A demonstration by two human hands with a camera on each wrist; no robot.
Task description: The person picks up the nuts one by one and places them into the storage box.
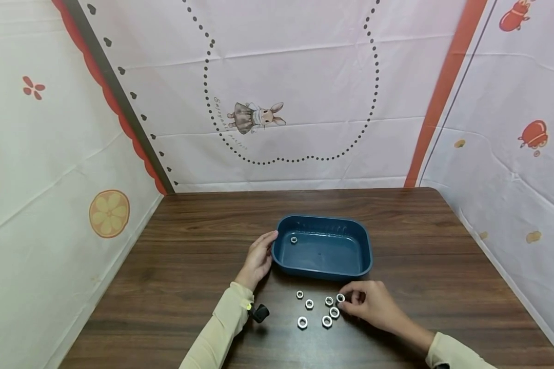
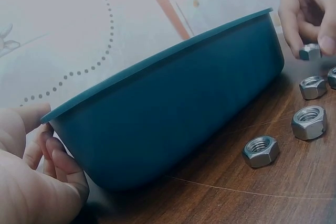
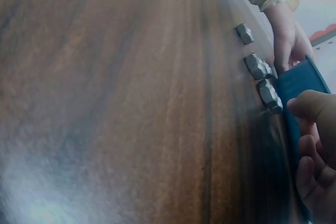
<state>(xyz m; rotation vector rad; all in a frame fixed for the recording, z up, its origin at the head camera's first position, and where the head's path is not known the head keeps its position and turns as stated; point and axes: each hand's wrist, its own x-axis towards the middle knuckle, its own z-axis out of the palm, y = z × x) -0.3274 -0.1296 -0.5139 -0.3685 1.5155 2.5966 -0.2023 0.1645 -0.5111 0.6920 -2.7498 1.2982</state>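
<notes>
A blue plastic basin stands on the table, with one hex nut lying inside near its left end. My left hand holds the basin's left end, its fingers bent against the rim and outer wall. In front of the basin's right corner, my right hand pinches a steel hex nut between thumb and finger. That nut appears slightly raised off the tabletop in the left wrist view. Several more nuts of differing sizes, such as a large nut, lie on the wood just left of the right hand.
The dark wood-grain table is bordered by white printed cloth at the back and both sides. A black wrist device is strapped over the left sleeve.
</notes>
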